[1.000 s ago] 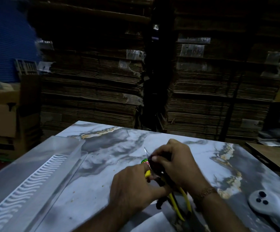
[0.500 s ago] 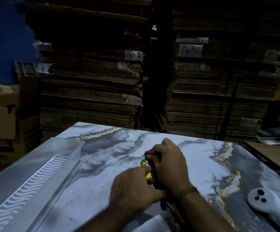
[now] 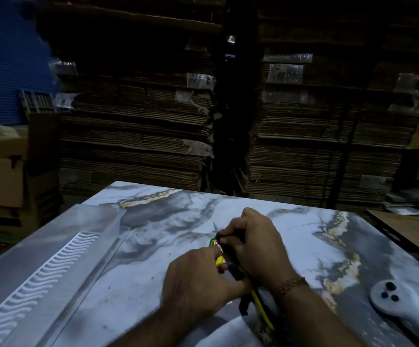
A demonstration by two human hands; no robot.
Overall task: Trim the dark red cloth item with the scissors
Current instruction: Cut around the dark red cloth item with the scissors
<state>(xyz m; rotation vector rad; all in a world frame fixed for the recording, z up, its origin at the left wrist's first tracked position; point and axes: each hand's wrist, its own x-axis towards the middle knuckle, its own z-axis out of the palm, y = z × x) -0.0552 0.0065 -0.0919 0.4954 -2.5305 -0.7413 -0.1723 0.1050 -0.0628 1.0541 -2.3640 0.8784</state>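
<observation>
- Right hand (image 3: 251, 249): curled shut over a small dark piece, likely the cloth (image 3: 224, 242), above a red-green label (image 3: 214, 242).
- Left hand (image 3: 198, 281): closed on yellow-handled scissors (image 3: 258, 300); blade tip (image 3: 214, 226) pokes out beyond the fingers.
- Step, as judged: trimming under way; the next snip calls for a taut edge and fingertips kept clear.
- Table (image 3: 153, 246): marble-patterned; grey controller (image 3: 391, 300) at right.
- Room: dim, stacked cardboard (image 3: 138, 136) behind.

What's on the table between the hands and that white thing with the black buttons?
Nothing. In the head view, only bare marble tabletop lies between the right hand and the white controller.
</observation>
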